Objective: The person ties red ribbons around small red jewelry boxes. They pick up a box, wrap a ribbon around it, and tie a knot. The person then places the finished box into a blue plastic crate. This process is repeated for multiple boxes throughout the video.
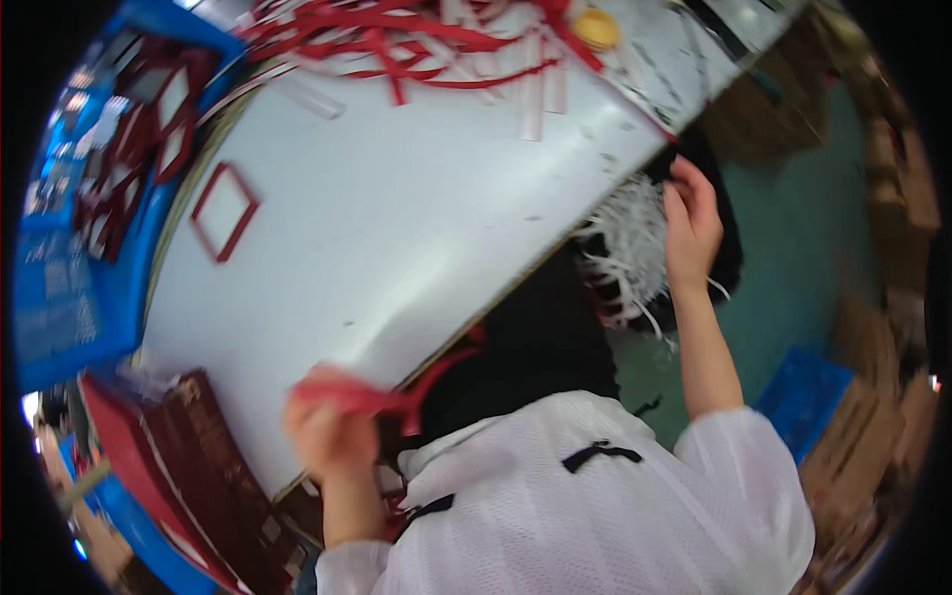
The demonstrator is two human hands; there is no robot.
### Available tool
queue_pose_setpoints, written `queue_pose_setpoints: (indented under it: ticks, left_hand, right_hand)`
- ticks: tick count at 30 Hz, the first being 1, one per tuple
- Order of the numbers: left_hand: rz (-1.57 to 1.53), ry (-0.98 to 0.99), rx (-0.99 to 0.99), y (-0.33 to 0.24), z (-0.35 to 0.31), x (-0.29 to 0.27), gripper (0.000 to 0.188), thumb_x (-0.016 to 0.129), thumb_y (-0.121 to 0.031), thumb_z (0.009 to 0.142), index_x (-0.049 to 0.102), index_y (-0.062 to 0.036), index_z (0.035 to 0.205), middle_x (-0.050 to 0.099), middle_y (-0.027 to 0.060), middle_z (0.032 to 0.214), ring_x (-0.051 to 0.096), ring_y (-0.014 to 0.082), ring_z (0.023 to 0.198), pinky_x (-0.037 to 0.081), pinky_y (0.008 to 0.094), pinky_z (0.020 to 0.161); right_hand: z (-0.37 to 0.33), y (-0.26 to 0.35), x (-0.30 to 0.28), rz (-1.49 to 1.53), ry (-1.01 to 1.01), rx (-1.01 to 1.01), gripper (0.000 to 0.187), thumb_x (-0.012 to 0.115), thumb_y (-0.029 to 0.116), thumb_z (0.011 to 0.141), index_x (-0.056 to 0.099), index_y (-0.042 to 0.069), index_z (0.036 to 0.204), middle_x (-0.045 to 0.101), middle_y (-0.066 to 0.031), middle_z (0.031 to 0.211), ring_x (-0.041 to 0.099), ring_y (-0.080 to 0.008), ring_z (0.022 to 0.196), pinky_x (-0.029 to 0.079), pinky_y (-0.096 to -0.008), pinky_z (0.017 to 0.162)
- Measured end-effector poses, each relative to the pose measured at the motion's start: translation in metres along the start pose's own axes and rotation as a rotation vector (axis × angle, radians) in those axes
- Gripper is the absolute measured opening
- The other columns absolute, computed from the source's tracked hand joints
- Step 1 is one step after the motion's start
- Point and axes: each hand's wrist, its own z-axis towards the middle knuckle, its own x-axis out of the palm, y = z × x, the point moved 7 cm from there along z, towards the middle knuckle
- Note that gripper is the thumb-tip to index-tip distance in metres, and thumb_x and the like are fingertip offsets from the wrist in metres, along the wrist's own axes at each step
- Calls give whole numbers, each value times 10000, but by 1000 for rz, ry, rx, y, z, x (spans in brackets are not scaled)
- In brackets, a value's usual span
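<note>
My left hand, blurred by motion, is over the near edge of the white table. It is closed on a red strip, whose loose end trails right past the table edge toward my lap. My right hand is beyond the table's right edge, above a heap of thin white strips in a dark bag or bin. Its thumb and fingers are apart, with nothing visible between them. On the table's left part lies a dark red diamond-shaped frame, apart from both hands.
Many red and clear strips lie tangled at the table's far side, beside a yellow round thing. Blue crates with red frames stand left. A dark red box is at near left. Cardboard and a blue bin sit right.
</note>
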Motion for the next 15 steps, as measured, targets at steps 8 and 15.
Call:
queue_pose_setpoints:
  ticks: [8, 15]
  left_hand:
    - [479, 556, 279, -14, 35, 85, 145, 547, -66, 755, 578, 27, 862, 516, 126, 884, 510, 203, 760, 418, 297, 676]
    - [1978, -234, 762, -28, 125, -65, 243, 598, -96, 708, 531, -12, 927, 552, 137, 896, 511, 292, 860, 368, 377, 787]
  right_hand:
    - [-98, 179, 83, -101, 601, -823, 273, 584, -4, 567, 576, 7, 840, 575, -118, 811, 558, -251, 674, 449, -330, 619]
    - [-38, 173, 21, 990, 461, -175, 230, 352, 206, 889, 404, 57, 721, 453, -62, 607, 377, -117, 467, 290, -220, 415]
